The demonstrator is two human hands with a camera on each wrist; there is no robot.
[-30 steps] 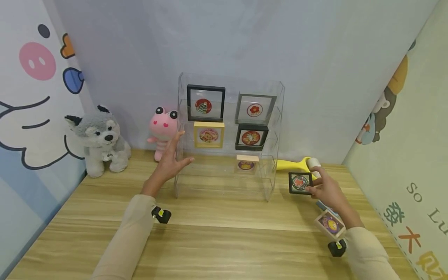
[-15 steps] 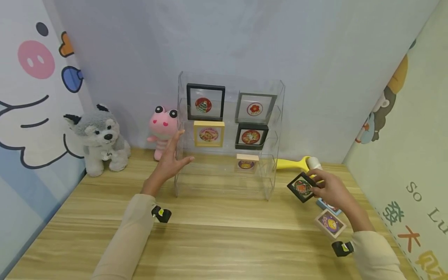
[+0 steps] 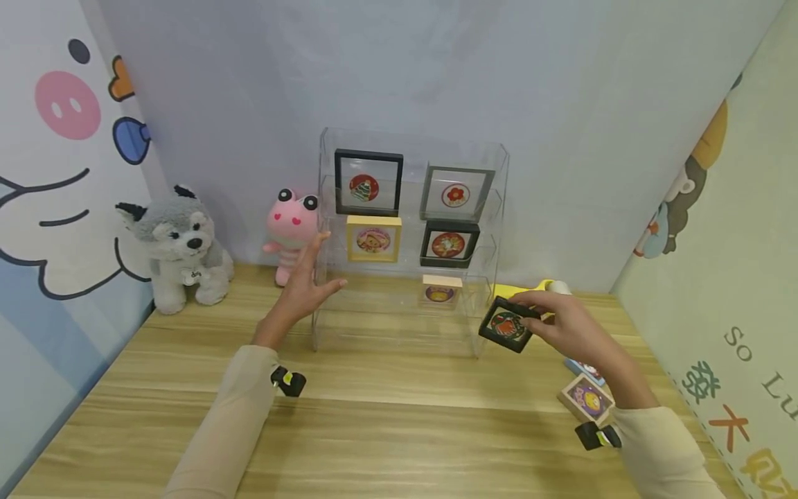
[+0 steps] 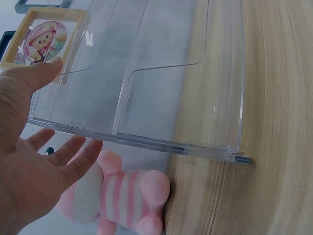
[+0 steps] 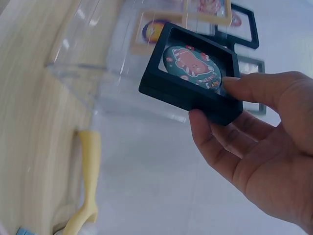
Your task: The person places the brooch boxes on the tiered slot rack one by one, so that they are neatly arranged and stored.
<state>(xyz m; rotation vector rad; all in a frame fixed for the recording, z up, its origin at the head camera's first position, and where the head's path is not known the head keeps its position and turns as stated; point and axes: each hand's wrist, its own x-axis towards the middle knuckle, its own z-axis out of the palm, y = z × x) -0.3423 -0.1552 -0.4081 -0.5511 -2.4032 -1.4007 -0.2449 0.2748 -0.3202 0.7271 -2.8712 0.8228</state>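
Observation:
In the head view, my right hand [image 3: 567,326] pinches a small black display frame [image 3: 508,325] at its right side, tilted, beside the right edge of a clear acrylic tiered rack [image 3: 374,326]. The right wrist view has the thumb on the frame's front and fingers behind; inside is a round green badge [image 5: 193,63] with a reddish figure. My left hand [image 3: 302,291] is spread at the rack's left side, thumb in front and fingers outside its side panel. On the rack stand two large frames on top, a yellow frame [image 3: 373,240] and a black frame [image 3: 449,244] below, and a light wooden frame [image 3: 440,292] lower right.
A blue frame [image 3: 586,371] and a pale wooden frame [image 3: 586,400] lie on the table at right. A yellow-handled roller [image 3: 520,290] lies behind the right hand. A husky plush [image 3: 187,253] and a pink plush [image 3: 291,225] sit left of the rack, near the back wall.
My right hand has carried the black frame leftward to the rack's right edge, tilting it on the way. The left hand has stayed at the rack's left side.

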